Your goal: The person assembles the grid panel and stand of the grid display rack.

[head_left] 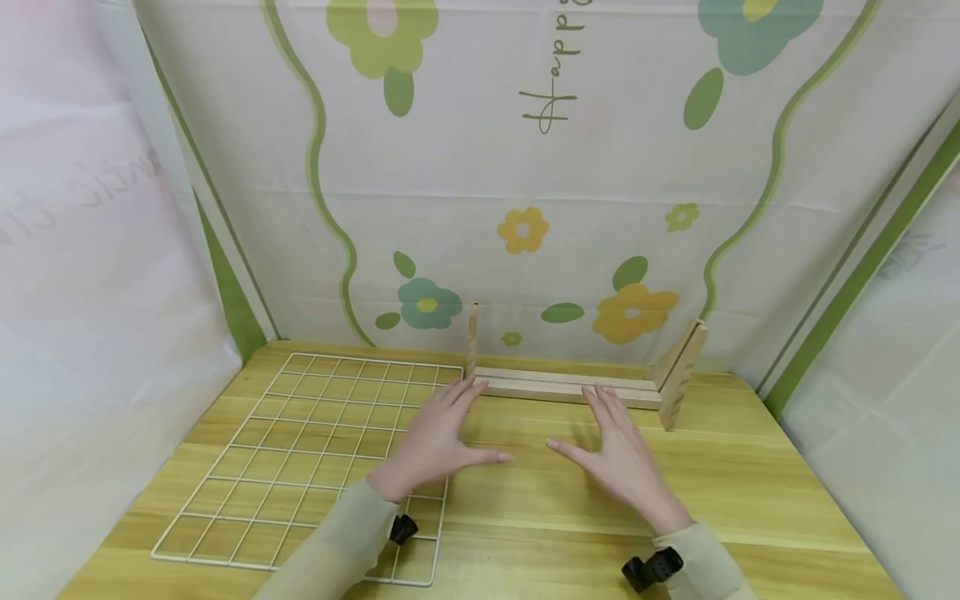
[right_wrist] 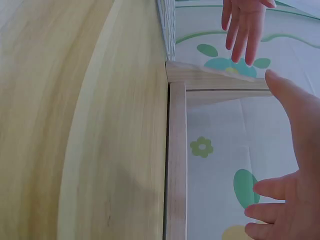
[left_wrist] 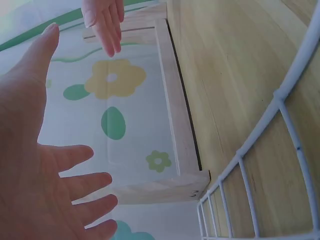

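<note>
A pale wooden stand (head_left: 540, 390) with a long base and an upright at each end stands at the back of the table. My left hand (head_left: 442, 435) hovers with fingers spread near its left end, over the edge of a white wire grid panel (head_left: 320, 449). The panel lies flat on the left side of the table. My right hand (head_left: 621, 454) is held out in front of the stand's right half, thumb pointing toward the left hand. Both palms are bare in the wrist views, with the left fingers (left_wrist: 90, 187) and right fingers (right_wrist: 267, 212) extended.
The wooden table (head_left: 525, 533) ends at the back against a white curtain (head_left: 450, 158) printed with flowers. More white cloth (head_left: 90, 333) hangs along the left side and the right side. Each sleeve carries a black wrist device (head_left: 651, 569).
</note>
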The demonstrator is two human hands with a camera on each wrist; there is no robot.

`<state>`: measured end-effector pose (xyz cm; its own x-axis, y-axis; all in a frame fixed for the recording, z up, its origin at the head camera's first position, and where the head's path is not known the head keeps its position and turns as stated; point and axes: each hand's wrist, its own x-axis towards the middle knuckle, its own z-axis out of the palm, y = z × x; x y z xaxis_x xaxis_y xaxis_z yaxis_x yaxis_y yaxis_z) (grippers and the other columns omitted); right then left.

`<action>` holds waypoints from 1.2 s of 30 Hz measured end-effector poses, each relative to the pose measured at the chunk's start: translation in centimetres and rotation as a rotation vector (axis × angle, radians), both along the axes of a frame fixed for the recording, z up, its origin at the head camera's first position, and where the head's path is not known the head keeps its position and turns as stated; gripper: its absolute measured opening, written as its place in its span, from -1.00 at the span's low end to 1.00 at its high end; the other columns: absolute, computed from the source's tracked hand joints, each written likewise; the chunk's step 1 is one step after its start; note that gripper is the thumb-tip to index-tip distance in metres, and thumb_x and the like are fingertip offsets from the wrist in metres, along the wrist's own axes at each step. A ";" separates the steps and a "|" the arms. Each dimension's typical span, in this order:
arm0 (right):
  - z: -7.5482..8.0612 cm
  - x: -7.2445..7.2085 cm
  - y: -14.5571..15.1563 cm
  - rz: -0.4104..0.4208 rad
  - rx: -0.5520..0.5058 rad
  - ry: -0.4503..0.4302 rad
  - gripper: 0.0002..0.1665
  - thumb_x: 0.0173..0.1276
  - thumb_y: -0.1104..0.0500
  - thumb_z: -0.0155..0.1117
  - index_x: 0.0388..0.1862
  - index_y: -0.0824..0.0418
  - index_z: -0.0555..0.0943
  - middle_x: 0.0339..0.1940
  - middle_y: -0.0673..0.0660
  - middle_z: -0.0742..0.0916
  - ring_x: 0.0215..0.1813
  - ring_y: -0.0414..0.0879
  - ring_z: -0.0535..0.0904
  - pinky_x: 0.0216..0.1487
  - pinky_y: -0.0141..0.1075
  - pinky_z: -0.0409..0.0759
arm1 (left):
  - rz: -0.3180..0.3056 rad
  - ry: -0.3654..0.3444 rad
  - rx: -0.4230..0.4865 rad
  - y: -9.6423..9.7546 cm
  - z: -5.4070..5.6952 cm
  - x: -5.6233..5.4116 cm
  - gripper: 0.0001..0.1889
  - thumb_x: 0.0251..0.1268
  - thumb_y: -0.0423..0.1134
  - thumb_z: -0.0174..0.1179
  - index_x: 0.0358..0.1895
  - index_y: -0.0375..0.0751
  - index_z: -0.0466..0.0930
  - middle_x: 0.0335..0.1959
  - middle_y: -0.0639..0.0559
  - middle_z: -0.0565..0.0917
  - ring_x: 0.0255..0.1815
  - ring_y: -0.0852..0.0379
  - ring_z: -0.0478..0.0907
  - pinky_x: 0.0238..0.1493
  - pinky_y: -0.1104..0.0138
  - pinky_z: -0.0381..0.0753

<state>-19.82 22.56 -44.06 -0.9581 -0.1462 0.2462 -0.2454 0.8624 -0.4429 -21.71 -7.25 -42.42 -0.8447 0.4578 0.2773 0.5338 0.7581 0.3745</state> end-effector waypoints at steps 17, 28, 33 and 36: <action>-0.2 0.2 -1.5 0.049 -0.207 -0.011 0.23 0.16 -0.47 0.41 0.60 0.19 0.25 0.56 0.24 0.34 0.52 0.27 0.24 0.42 0.26 0.21 | 0.133 -0.191 0.335 -6.0 0.0 -0.2 0.16 -0.11 0.41 0.50 0.56 -0.08 0.25 0.53 -0.11 0.31 0.51 -0.20 0.23 0.40 -0.16 0.28; -0.7 0.7 -3.3 0.063 -0.274 -0.077 0.18 0.11 -0.44 0.48 0.57 0.11 0.33 0.51 0.22 0.43 0.50 0.24 0.30 0.40 0.24 0.27 | 0.210 -0.210 0.356 -10.2 -0.3 -1.0 0.12 -0.02 0.31 0.52 0.55 -0.20 0.23 0.51 -0.24 0.31 0.49 -0.34 0.21 0.36 -0.25 0.28; -1.2 0.9 -4.0 0.074 -0.286 -0.093 0.16 0.10 -0.41 0.51 0.55 0.12 0.36 0.50 0.19 0.45 0.50 0.21 0.31 0.43 0.20 0.25 | 0.242 -0.224 0.356 -11.8 -0.2 -1.1 0.11 0.01 0.27 0.52 0.55 -0.21 0.22 0.52 -0.28 0.28 0.49 -0.39 0.19 0.34 -0.29 0.27; -1.4 1.0 -4.4 0.082 -0.298 -0.108 0.18 0.09 -0.40 0.52 0.55 0.15 0.34 0.50 0.20 0.44 0.51 0.20 0.30 0.45 0.17 0.23 | 0.250 -0.225 0.369 -12.7 -0.3 -1.2 0.10 0.02 0.31 0.49 0.55 -0.22 0.22 0.52 -0.30 0.28 0.49 -0.40 0.18 0.34 -0.31 0.27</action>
<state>-18.85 18.15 -45.42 -0.9691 -0.1609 0.1872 -0.2465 0.6701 -0.7002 -22.89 -19.95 -42.67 -0.9736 0.1392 0.1812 0.2279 0.6479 0.7269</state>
